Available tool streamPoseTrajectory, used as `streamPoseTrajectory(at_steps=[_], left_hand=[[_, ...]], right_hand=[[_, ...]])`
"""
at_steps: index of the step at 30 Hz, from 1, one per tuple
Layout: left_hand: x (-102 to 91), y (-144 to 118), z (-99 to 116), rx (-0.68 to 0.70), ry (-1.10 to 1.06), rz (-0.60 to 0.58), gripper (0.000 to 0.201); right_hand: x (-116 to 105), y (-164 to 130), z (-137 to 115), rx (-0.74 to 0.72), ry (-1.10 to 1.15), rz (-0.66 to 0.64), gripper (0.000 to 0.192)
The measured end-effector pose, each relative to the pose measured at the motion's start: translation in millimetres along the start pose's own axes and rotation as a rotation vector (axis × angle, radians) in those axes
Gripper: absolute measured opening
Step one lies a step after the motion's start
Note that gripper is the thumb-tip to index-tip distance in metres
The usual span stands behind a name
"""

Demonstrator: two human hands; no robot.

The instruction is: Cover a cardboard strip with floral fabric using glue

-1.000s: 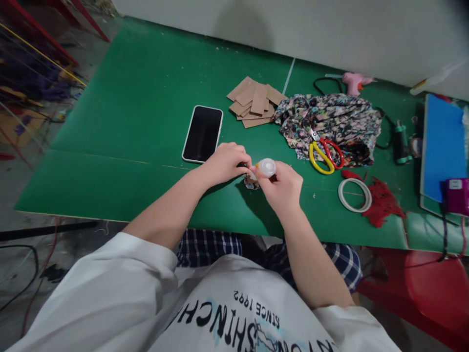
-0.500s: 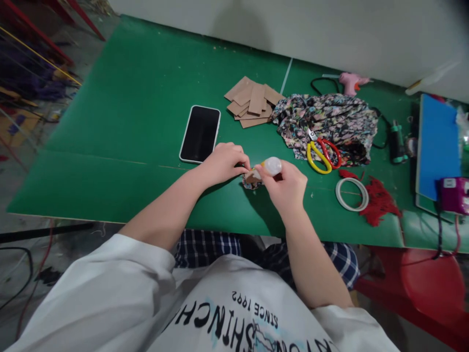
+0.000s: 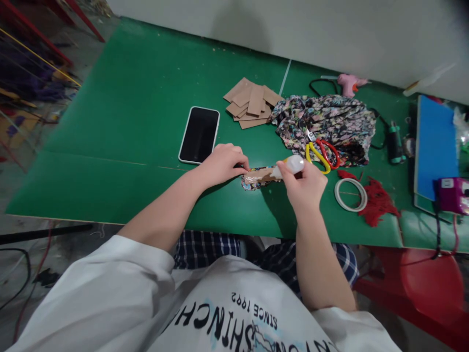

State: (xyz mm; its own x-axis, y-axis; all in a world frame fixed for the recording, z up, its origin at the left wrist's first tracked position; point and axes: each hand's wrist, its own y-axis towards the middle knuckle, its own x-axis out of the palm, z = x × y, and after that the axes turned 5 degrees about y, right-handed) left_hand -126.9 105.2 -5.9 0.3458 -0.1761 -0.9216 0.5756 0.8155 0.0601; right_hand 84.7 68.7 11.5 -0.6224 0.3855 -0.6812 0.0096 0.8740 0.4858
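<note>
Your left hand (image 3: 223,164) presses its fingertips down on the near end of a cardboard strip (image 3: 258,175), pinning it flat on the green table (image 3: 128,122) so it can't slide. Under the strip lies a floral scrap (image 3: 249,184), its edges peeking out on the near side. Your right hand (image 3: 306,186) is closed around a small white glue bottle (image 3: 291,166), tipped so the nozzle meets the far end of the strip; holding it low and slanted keeps the tip on the card.

The strip sits between your two hands, just in front of you and below the phone (image 3: 200,134), which lies face up and out of the way.

Count what's around: one phone, one loose pile of cardboard pieces (image 3: 251,102) (several, overlapping, so the exact number can't be told), one heap of floral cloth (image 3: 330,122) with one pair of scissors (image 3: 322,154) resting on it within reach of your right hand, one white tape ring (image 3: 351,194) beside one red fabric scrap (image 3: 383,205), one pink glue gun (image 3: 348,83) at the back, and one blue board (image 3: 434,142) at the right edge
</note>
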Motion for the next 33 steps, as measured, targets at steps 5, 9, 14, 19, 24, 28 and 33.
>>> streamPoseTrajectory(at_steps=[5,9,14,19,24,28,33], left_hand=[[-0.8,0,1,-0.015,-0.003,-0.007,0.01],[0.6,0,-1,-0.01,-0.007,-0.009,0.011],[0.2,0,-1,-0.021,-0.015,-0.019,0.011],[-0.8,1,0,-0.016,-0.014,-0.02,0.012],[0.0,0,1,-0.011,-0.015,-0.016,0.012],[-0.8,0,2,-0.014,-0.015,-0.017,0.01],[-1.7,0,2,-0.02,-0.02,-0.023,0.01]], right_hand=[[5,-6,-12,-0.049,0.031,-0.049,0.038],[-5,-1,5,0.019,-0.001,-0.001,0.039],[-13,8,23,0.071,-0.072,0.039,0.04],[-16,5,24,0.074,-0.069,0.043,0.039],[-21,0,26,0.075,-0.07,0.033,0.04],[-22,-1,25,0.081,-0.075,0.025,0.04],[-21,-5,19,0.061,-0.057,-0.002,0.04]])
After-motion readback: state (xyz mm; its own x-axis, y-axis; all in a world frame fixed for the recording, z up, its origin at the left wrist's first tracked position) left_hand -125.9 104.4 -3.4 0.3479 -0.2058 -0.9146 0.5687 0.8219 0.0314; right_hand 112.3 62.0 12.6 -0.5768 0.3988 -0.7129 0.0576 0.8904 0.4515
